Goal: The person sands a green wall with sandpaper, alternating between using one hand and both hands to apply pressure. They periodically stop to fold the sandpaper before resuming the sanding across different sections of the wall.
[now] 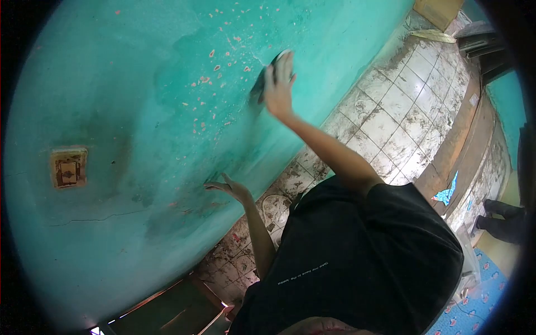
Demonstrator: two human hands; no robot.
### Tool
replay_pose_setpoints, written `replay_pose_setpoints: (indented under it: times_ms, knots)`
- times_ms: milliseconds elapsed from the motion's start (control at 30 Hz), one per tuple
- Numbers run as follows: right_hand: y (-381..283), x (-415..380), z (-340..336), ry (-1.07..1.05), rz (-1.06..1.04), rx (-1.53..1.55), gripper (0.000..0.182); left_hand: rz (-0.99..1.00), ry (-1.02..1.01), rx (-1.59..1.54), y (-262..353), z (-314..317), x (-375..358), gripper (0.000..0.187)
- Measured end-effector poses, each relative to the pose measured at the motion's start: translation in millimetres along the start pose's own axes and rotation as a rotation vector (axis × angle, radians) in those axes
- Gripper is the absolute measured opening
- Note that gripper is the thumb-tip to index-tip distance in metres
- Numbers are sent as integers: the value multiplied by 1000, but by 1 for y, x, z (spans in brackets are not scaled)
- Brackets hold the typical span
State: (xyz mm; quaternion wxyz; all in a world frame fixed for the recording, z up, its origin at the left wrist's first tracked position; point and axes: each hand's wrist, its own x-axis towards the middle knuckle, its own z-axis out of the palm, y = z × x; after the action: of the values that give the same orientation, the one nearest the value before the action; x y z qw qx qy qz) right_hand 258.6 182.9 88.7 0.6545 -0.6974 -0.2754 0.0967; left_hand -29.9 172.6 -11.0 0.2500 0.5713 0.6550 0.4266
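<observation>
My right hand [279,86] lies against the turquoise wall [139,61], its fingers pressing a dark piece of sandpaper [258,86] flat to the surface. Part of that piece is hidden under the palm and fingers. Pale, chipped spots [212,70] pepper the paint to the left of this hand. Lower down, my left hand [230,188] is spread open close to the wall, thumb apart, with nothing in it. Dust whitens its fingers.
A recessed switch box [68,167] and a thin crack [95,220] mark the wall at left. Dirty white floor tiles [396,106] run along its base. Wooden boards [455,151] lie at right, near another person's legs [501,219]. A cardboard box [438,12] stands at upper right.
</observation>
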Motion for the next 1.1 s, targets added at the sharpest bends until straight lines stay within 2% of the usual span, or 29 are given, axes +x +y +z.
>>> replay_pose_setpoints:
  times_ms: [67, 100, 133, 200, 233, 267, 333, 367, 467, 500, 533, 600, 633, 667, 733, 767, 867, 933, 967, 1000, 1033, 1067, 1100]
  knots:
    - [8, 35, 2, 267, 59, -45, 72, 0, -5, 24, -4, -3, -7, 88]
    - [16, 27, 21, 290, 33, 29, 74, 35, -35, 26, -5, -4, -7, 88]
    - [8, 9, 25, 291, 26, 29, 74, 76, -60, 14, -3, 2, -6, 89]
    - [-14, -47, 25, -36, -54, 56, 73, 118, -26, 26, -9, 13, -5, 89]
    - [-11, -45, 23, -61, -73, 0, 71, 160, 3, 48, -10, 16, -3, 89]
    - [-7, -37, 18, -57, -74, 4, 71, 166, 3, 48, -12, 18, -1, 89]
    - [1, -8, 10, 114, -122, 17, 70, 177, -7, 27, -17, 15, -3, 90]
    - [0, 9, 10, 212, -60, 39, 68, 174, -6, 33, -18, 11, -5, 90]
    - [-8, 7, 30, 273, -50, 145, 67, 171, -40, 29, -17, 6, -5, 89]
    - [-11, -18, 44, 250, -224, 103, 67, 162, -55, 29, -17, 4, -6, 89]
    - [-15, -34, 42, 248, -229, 104, 67, 156, -70, 27, -17, 4, -6, 89]
    - [-17, -53, 37, -4, -342, 233, 71, 154, -65, 27, -17, 5, -6, 87]
    - [-4, -31, 32, 90, -379, 152, 69, 151, -62, 30, -19, 4, -5, 86]
    - [1, 1, 18, 88, -379, 153, 69, 150, -61, 31, -14, 3, -5, 86]
    - [-6, 51, -14, 231, -159, 378, 66, 124, -98, 25, -1, -5, -14, 82]
    - [-9, 42, -5, 223, -153, 377, 66, 116, -95, 30, -3, -8, -18, 82]
    - [-16, 6, 27, 290, -244, 299, 64, 74, -109, 24, -14, 1, -17, 79]
    - [-18, -18, 33, 156, -409, 282, 63, 119, -98, 77, -26, 3, -9, 79]
    - [-8, 4, 23, 216, -456, 194, 63, 127, -99, 83, -34, 3, -5, 79]
    - [-2, 30, 10, 221, -448, 198, 63, 97, -91, 67, -18, 0, -10, 79]
    - [3, 58, -6, 262, -329, 288, 65, 61, -84, 48, -7, -2, -13, 80]
    - [6, 69, -14, 298, -210, 375, 66, 57, -87, 51, -5, -2, -15, 80]
    - [6, 62, -8, 290, -209, 369, 66, 53, -91, 49, -4, -2, -18, 80]
